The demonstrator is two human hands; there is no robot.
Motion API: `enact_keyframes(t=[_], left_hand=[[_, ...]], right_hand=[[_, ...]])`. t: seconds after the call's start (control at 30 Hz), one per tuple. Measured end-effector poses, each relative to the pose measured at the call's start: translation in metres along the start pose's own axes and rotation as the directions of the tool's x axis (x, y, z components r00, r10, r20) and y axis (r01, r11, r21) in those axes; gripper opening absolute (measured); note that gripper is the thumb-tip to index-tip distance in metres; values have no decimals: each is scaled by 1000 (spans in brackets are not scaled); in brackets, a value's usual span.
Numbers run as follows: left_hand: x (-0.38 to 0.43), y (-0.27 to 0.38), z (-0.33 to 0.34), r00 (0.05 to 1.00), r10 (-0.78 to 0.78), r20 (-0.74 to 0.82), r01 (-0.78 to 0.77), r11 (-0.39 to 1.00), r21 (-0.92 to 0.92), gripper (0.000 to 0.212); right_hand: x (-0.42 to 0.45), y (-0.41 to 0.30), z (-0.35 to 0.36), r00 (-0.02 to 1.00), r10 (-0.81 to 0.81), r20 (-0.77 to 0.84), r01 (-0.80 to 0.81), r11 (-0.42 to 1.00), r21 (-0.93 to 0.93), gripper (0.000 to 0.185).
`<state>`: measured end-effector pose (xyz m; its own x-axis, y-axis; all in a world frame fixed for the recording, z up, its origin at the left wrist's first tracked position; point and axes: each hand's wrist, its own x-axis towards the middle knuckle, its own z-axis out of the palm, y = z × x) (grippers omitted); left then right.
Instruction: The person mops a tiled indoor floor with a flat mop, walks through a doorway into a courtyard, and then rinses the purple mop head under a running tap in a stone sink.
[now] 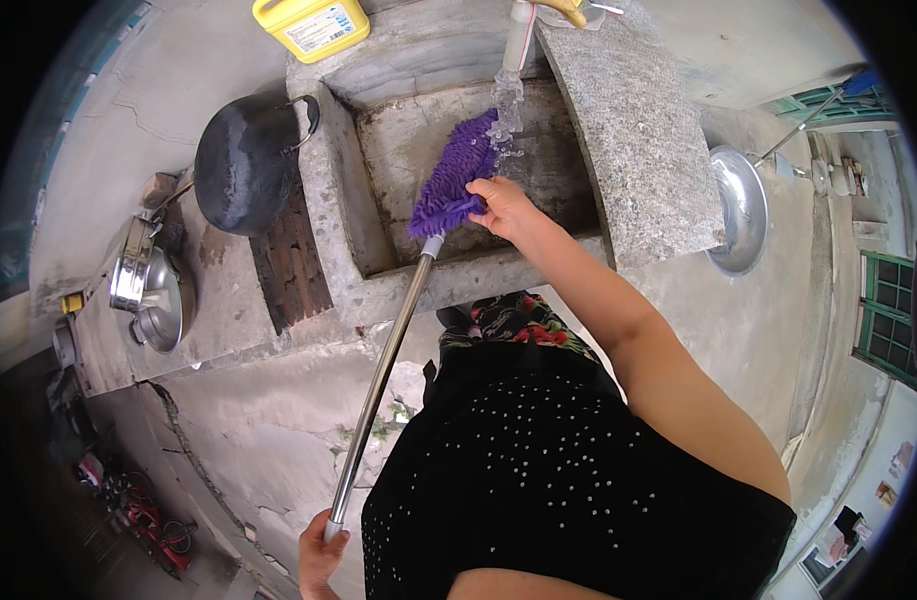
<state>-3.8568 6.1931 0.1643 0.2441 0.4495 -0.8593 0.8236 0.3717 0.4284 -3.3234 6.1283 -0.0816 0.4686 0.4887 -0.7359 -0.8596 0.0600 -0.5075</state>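
Note:
A purple chenille mop head slants across the basin of a concrete sink. Water pours from a whitish hose and splashes at the mop head's far end. My right hand pinches the near right edge of the purple pile between thumb and fingers. Down at the lower left, my left hand is closed around the end of the metal mop pole. The pole runs from there over the sink's front rim to the mop head.
Left of the sink, a dark wok leans against its wall, near metal pots. A yellow jug stands on the back ledge. To the right are a stone slab and a metal basin. A red bicycle is at lower left.

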Motion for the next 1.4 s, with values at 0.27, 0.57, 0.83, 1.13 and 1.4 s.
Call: enact_keyframes(t=[0.27, 0.57, 0.83, 1.13, 1.4], left_hand=[[3, 26, -11, 997, -30, -74, 33, 999, 34, 38], [-21, 45, -30, 946, 98, -309, 94, 829, 552, 18], [-39, 25, -58, 906, 265, -331, 55, 701, 711, 19], [-55, 6, -77, 867, 236, -440, 165, 697, 698, 18], [-69, -6, -94, 856, 274, -439, 161, 665, 729, 17]], right_hand=[[-16, -52, 12, 998, -35, 48, 34, 999, 13, 22], [-55, -66, 17, 993, 42, 113, -43, 999, 6, 29], [-64, -52, 6, 981, 112, 160, -116, 993, 17, 28], [-97, -47, 20, 968, 167, 187, -171, 985, 3, 24], [-106, -27, 22, 959, 196, 204, -193, 981, -35, 30]])
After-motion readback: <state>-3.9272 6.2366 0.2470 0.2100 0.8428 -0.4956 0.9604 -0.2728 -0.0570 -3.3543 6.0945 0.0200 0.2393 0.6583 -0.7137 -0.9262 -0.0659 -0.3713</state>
